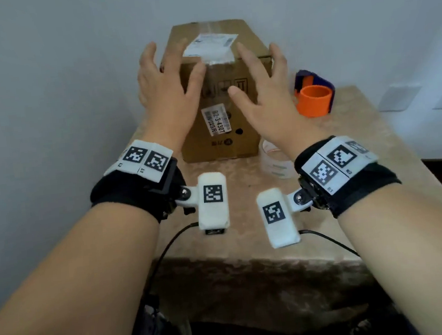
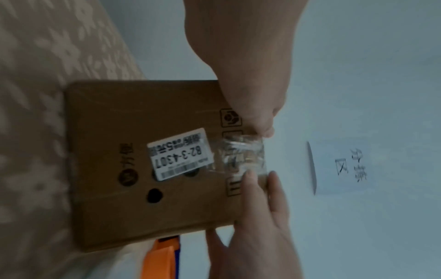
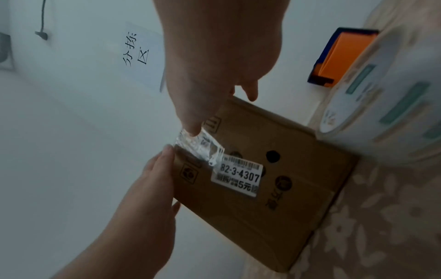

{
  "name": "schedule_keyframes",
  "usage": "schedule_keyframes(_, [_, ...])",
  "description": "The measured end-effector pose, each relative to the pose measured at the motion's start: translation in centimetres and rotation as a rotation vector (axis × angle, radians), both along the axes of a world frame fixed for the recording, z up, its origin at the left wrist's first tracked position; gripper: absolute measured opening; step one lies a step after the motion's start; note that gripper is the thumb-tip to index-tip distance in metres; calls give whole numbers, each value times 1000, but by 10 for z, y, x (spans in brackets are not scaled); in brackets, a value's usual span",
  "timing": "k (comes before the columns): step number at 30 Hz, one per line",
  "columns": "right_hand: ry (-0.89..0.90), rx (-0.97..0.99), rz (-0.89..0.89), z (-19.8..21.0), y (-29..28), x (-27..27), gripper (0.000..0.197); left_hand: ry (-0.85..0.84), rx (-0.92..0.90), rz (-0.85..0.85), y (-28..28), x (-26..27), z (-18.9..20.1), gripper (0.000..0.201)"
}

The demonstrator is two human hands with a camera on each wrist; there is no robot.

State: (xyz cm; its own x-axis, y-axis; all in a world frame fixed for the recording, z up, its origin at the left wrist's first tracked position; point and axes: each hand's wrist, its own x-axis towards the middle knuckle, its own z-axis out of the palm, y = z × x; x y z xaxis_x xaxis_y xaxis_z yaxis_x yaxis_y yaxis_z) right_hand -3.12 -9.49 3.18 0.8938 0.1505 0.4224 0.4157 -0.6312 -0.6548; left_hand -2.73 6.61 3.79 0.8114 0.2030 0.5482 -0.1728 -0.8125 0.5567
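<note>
A brown cardboard box [image 1: 220, 145] stands on the table against the wall. A white shipping label [image 1: 209, 44] lies on its top and a barcode sticker [image 1: 215, 120] on its front. Crinkled clear tape [image 1: 216, 59] runs over the front top edge. My left hand [image 1: 164, 91] and right hand [image 1: 264, 93] hover at that edge with fingers spread, holding nothing. In the left wrist view the left hand [image 2: 250, 94] and right hand [image 2: 257, 217] flank the tape [image 2: 241, 154] on the box [image 2: 119, 132]. In the right wrist view a right fingertip [image 3: 193, 130] touches the tape [image 3: 200, 147].
An orange and blue tape dispenser [image 1: 314, 96] sits right of the box. A roll of clear tape [image 1: 274, 162] lies behind my right wrist. The beige patterned table [image 1: 346, 139] ends close to me. A paper sign [image 3: 140, 51] hangs on the wall.
</note>
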Motion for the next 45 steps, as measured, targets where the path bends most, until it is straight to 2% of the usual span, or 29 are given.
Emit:
schedule_keyframes(2, [-47,11,-21,2,9,7,49,12,-125,-107,3,12,2,41])
schedule_keyframes(4, [-118,-13,-56,7,17,14,39,-17,-177,-112,3,19,6,39])
schedule_keyframes(7, [-202,-33,-91,12,22,25,30,-38,-130,-73,1,23,7,38])
schedule_keyframes(11, [-234,-83,-125,7,22,35,30,-86,-27,-70,0,22,-1,38])
schedule_keyframes(19, [-299,-323,-137,-11,15,33,49,-134,226,-65,8,23,-24,53])
schedule_keyframes(29, [-287,-504,-170,-14,10,30,76,-61,476,6,14,17,-35,80])
schedule_keyframes(34, [-242,-603,-165,-12,9,31,94,48,580,29,12,12,-27,91])
schedule_keyframes(36, [-223,-578,-123,-8,4,31,96,39,648,-2,10,11,-17,87])
schedule_keyframes(40, [-142,-475,-6,8,-8,30,88,-42,557,-84,3,19,20,51])
schedule_keyframes(42, [-112,-446,20,12,-12,30,84,-54,574,-120,4,25,27,48])
schedule_keyframes(45, [-82,-405,41,12,-12,31,81,-74,579,-146,12,28,17,44])
